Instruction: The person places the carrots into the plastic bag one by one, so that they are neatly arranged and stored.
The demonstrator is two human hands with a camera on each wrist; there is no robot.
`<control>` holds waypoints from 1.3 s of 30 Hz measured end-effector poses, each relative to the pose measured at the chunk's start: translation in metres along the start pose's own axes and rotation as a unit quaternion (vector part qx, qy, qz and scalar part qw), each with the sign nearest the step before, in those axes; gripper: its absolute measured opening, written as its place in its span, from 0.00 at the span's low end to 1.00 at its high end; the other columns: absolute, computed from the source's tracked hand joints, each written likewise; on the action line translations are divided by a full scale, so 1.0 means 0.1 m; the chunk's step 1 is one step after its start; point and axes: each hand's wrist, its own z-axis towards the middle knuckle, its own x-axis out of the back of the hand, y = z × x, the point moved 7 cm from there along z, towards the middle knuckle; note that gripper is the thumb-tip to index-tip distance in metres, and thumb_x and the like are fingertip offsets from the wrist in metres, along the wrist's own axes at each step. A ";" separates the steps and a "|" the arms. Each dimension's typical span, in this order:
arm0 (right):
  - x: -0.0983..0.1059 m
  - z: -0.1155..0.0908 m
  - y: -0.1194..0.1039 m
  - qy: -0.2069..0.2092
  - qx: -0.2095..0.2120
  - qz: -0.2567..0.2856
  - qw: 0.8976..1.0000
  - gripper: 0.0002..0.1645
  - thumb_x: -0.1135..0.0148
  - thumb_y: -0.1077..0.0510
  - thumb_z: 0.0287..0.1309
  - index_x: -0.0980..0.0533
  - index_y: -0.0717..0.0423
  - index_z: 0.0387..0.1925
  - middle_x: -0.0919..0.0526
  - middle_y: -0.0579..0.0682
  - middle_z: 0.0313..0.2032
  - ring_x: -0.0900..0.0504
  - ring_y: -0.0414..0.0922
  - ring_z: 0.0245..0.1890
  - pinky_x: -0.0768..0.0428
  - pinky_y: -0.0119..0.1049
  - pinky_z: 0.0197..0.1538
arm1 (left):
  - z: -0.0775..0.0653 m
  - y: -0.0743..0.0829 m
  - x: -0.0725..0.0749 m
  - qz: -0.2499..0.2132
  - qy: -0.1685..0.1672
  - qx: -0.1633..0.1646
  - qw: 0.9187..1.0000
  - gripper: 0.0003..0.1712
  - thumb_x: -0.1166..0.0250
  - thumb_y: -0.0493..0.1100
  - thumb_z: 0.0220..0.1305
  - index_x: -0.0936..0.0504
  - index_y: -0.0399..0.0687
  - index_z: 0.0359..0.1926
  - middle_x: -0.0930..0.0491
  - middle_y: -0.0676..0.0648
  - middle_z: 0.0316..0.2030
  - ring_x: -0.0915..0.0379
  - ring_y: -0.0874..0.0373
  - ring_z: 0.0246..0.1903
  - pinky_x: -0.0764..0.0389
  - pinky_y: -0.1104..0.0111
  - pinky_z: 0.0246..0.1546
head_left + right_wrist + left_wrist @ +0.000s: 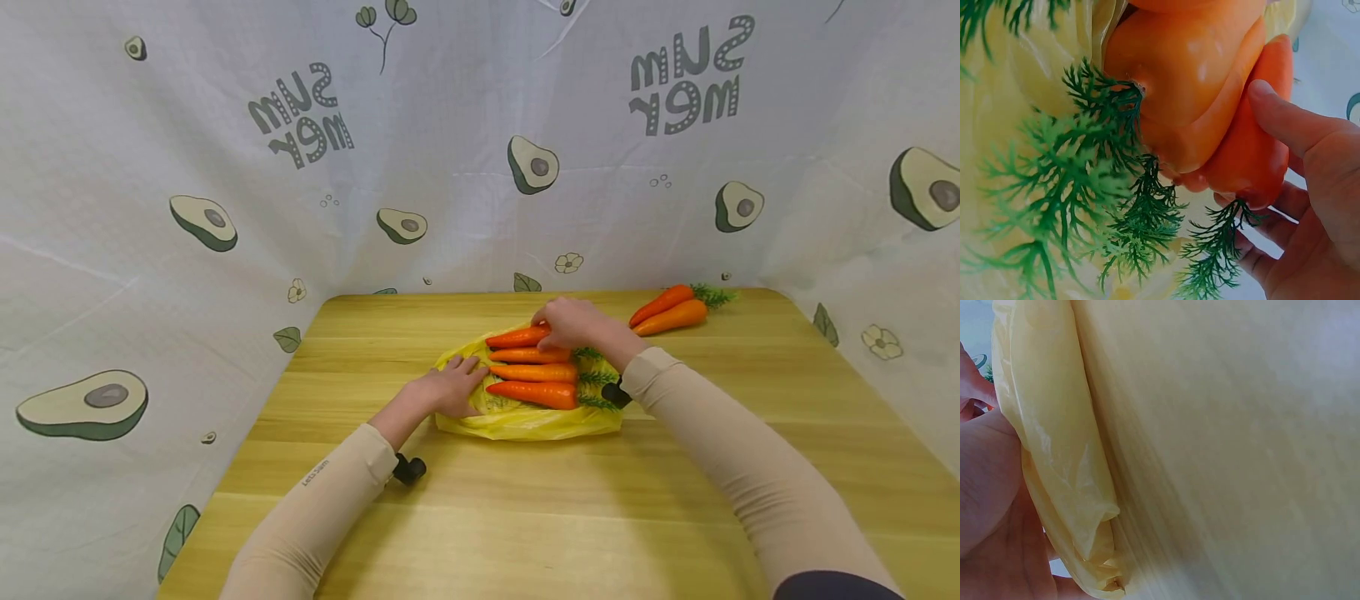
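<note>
Several orange carrots with green tops lie side by side on a spread yellow plastic bag. My right hand holds the farthest carrot near its leafy end. In the right wrist view, the thumb lies on one side of that carrot and the fingers pass beneath it. The nearest carrot lies along the front fold of the bag. My left hand rests on the bag's left end with its fingers spread, close to the carrot tips. In the left wrist view, the folded bag edge runs alongside the palm.
Two more carrots lie together at the back right of the wooden table. A white cloth printed with avocados hangs behind the table and along both sides. Black wrist-worn devices show under both sleeves.
</note>
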 end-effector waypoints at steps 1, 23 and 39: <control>0.00 0.00 -0.01 -0.002 -0.001 -0.001 1.000 0.30 0.27 0.46 0.59 0.20 0.53 0.60 0.16 0.55 0.57 0.19 0.56 0.55 0.19 0.55 0.53 | 0.00 0.00 0.00 -0.001 0.000 0.000 1.000 0.47 0.38 0.63 0.69 0.49 0.58 0.81 0.56 0.48 0.81 0.62 0.45 0.80 0.42 0.38 0.71; 0.24 -0.19 0.07 0.068 0.006 0.031 0.997 0.28 0.35 0.43 0.66 0.19 0.56 0.59 0.20 0.60 0.61 0.23 0.61 0.62 0.24 0.58 0.61 | -0.01 0.00 0.02 0.006 0.000 0.000 1.000 0.48 0.39 0.63 0.69 0.50 0.59 0.81 0.57 0.48 0.81 0.62 0.45 0.80 0.41 0.40 0.71; 0.37 -0.62 0.83 0.124 -0.057 0.043 0.990 0.27 0.46 0.45 0.74 0.23 0.59 0.62 0.25 0.65 0.64 0.28 0.66 0.65 0.30 0.64 0.65 | -0.01 0.01 0.00 -0.001 -0.005 -0.003 1.000 0.48 0.39 0.62 0.70 0.51 0.58 0.81 0.58 0.48 0.81 0.64 0.44 0.80 0.43 0.38 0.71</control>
